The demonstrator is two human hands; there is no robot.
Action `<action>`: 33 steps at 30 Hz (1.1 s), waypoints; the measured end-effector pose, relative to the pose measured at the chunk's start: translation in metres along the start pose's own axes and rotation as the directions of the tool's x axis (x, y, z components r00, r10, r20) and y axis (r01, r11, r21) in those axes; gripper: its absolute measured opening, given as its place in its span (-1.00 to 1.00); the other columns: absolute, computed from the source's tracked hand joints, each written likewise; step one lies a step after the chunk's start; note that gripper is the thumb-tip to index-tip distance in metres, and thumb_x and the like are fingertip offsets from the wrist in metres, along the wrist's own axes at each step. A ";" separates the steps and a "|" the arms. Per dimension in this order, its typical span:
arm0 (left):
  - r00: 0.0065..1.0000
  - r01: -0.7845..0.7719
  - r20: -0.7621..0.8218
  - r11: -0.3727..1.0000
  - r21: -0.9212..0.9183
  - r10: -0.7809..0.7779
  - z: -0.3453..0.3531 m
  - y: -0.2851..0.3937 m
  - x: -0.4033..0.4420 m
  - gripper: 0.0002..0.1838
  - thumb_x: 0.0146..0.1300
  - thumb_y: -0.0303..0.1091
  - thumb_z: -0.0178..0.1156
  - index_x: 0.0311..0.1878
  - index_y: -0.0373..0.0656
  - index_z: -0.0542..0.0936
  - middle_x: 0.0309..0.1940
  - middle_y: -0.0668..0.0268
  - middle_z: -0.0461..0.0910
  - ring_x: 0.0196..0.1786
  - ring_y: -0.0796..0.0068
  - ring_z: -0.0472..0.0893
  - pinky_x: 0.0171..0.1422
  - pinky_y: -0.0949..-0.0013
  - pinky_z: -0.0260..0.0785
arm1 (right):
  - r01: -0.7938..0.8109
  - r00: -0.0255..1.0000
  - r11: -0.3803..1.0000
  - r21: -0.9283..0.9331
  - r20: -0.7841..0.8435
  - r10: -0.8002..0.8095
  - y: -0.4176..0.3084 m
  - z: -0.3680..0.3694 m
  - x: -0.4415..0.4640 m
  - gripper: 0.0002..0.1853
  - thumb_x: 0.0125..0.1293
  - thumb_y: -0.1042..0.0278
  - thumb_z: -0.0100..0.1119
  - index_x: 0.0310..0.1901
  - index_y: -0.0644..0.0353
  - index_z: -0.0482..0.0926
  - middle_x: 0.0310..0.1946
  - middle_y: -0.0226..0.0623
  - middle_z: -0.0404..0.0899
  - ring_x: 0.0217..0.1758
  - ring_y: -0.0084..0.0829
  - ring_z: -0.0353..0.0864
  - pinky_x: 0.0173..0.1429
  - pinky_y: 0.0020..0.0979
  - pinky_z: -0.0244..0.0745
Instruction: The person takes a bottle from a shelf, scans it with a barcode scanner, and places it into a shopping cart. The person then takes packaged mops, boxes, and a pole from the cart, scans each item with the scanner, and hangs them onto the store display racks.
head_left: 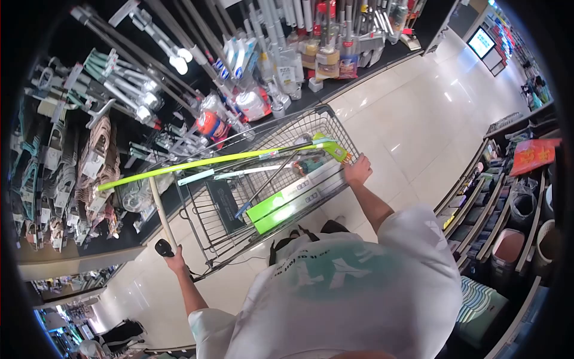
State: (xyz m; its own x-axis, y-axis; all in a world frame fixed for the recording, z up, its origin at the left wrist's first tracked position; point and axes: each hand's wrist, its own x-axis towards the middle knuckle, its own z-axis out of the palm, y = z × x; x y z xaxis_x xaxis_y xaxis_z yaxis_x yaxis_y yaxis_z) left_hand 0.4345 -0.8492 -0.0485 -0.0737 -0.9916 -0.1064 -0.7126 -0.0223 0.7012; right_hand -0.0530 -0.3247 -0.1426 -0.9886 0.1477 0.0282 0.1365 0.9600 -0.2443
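Note:
My left hand (175,261) is closed around the lower end of a pale stick (160,206), beside a black rounded piece (162,247). The stick slants up past the left end of the shopping cart (206,261); what its far end joins is unclear. My right hand (357,170) is closed at the cart's right rim, close to a lime-green broom head (327,143). From that head a long lime-green pole (209,160) reaches out over the cart's left side. Green-and-white boxes (293,200), a pale blue-ended pole (196,177) and a clear-wrapped item (309,164) lie in the cart.
Racks of hanging mops and brushes (257,66) line the far side, with packaged tools (78,173) at left. Shelves with bins (508,245) and a striped item (478,305) stand at right. A tiled aisle floor (400,131) runs between. A lit screen (481,42) is farther off.

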 end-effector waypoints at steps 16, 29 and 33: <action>0.955 -0.282 -0.038 0.939 0.198 0.295 0.072 0.104 -0.069 -0.28 -0.09 -0.17 0.53 0.17 -0.19 0.49 -0.02 0.13 0.67 0.02 0.10 0.65 0.16 0.16 0.40 | 0.623 0.749 0.759 0.188 0.135 -0.648 0.029 -0.043 -0.061 -0.54 0.28 -0.12 0.09 -0.16 0.14 0.70 0.05 -0.19 0.53 0.33 -0.18 0.31 0.52 0.28 -0.24; 0.982 -0.185 -0.003 0.974 0.133 0.187 0.137 0.171 -0.076 -0.25 -0.04 -0.25 0.51 0.22 -0.25 0.42 0.04 0.07 0.62 0.07 0.14 0.62 0.23 0.18 0.38 | 0.612 0.644 0.776 0.153 0.472 -0.602 0.040 -0.094 0.051 -0.40 0.33 -0.30 -0.06 0.05 0.03 0.66 0.14 -0.20 0.53 0.33 -0.14 0.34 0.52 0.26 -0.23; 0.975 -0.219 -0.016 0.967 0.127 0.223 0.171 0.184 -0.078 -0.20 -0.10 -0.21 0.54 0.22 -0.26 0.42 0.04 0.06 0.62 0.06 0.15 0.63 0.21 0.15 0.39 | 0.635 0.645 0.750 0.184 0.409 -0.646 0.055 -0.078 0.094 -0.43 0.31 -0.29 -0.02 -0.02 0.03 0.68 0.08 -0.17 0.54 0.28 -0.10 0.37 0.49 0.30 -0.17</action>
State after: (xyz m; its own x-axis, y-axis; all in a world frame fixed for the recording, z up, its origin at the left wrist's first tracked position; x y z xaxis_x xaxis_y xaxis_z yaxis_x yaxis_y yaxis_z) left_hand 0.1896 -0.7540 -0.0319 -0.2199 -0.9734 0.0637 -0.7618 0.2121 0.6121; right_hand -0.1332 -0.2396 -0.0778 -0.7513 -0.6220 -0.2206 -0.5368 0.7704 -0.3440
